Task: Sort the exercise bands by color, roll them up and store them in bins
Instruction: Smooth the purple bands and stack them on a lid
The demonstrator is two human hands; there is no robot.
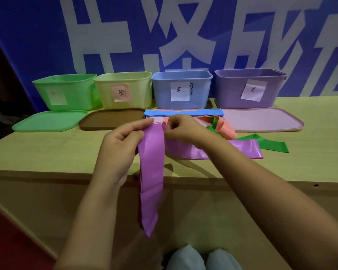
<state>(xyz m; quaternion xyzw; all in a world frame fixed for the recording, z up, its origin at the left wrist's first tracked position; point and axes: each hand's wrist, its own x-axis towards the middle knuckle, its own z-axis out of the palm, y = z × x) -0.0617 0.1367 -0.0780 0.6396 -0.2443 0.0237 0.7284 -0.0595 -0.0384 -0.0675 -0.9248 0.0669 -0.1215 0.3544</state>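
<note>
While the purple band hangs over the front edge of the tabletop, the left hand and right hand each pinch its top end in a narrow grip; rolling seems barely begun. More bands lie loose behind, so most sorting looks undone. The purple bin stands open at the far right, beyond the heap, with bare tabletop to the left.

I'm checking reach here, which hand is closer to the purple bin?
Right. The right hand is just left of and in front of the purple bin; the left hand sits farther left, in front of the yellow bin.
</note>
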